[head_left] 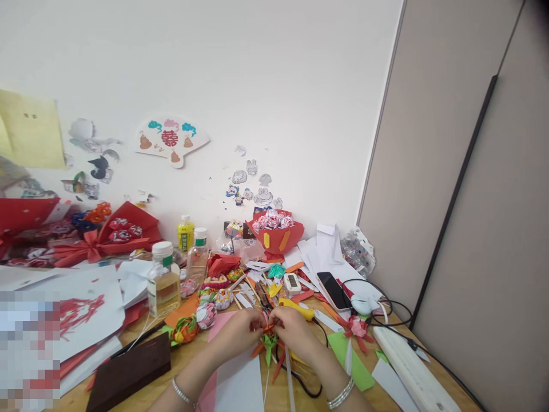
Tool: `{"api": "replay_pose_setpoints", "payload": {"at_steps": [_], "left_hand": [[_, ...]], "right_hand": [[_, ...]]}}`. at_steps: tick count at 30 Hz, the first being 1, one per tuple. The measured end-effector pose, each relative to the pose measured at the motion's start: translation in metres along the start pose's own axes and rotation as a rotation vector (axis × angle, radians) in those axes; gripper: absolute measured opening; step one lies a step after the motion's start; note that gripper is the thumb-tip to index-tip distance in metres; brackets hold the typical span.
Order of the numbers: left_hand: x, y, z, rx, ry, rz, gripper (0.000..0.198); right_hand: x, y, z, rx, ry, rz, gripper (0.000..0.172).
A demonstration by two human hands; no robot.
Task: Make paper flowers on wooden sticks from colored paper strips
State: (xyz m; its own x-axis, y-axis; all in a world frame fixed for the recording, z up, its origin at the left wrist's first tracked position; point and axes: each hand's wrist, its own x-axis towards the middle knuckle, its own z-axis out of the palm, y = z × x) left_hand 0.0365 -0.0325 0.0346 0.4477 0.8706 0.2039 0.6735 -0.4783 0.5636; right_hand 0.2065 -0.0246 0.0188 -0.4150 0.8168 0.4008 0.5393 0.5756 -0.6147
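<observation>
Paper, one small folded orange piece (268, 328), is located over the wooden table (189, 357), between the left hand (247, 327) and the right hand (285, 325). Both hands have the fingers bent almost closed, and their fingertips are pinching this piece. A green pointed paper piece (269, 342) is just below it. A yellow plastic tool (299, 309) lies just beyond the right hand.
</observation>
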Motion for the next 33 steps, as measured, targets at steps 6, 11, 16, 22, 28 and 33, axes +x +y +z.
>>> {"api": "replay_pose_setpoints", "payload": {"at_steps": [6,11,16,22,28,33], "left_hand": [[0.001,0.000,-0.002,-0.017,0.017,0.026,0.020],[0.001,0.004,-0.004,-0.016,0.044,0.054,0.020],[0.003,0.006,0.000,0.069,0.063,0.005,0.018],[0.005,0.000,0.008,0.150,0.069,0.030,0.017],[0.006,0.000,0.008,0.134,0.064,0.097,0.017],[0.005,0.002,0.007,0.063,0.042,0.071,0.017]], "right_hand": [[0.002,0.002,0.002,0.070,0.042,0.051,0.026],[0.002,0.003,0.006,0.121,0.083,0.094,0.025],[0.002,0.005,0.010,0.190,0.064,0.101,0.024],[0.001,0.007,0.007,0.279,-0.039,0.089,0.025],[0.000,0.007,0.002,0.209,-0.091,0.085,0.026],[0.000,0.004,0.002,0.195,-0.087,0.097,0.026]]}}
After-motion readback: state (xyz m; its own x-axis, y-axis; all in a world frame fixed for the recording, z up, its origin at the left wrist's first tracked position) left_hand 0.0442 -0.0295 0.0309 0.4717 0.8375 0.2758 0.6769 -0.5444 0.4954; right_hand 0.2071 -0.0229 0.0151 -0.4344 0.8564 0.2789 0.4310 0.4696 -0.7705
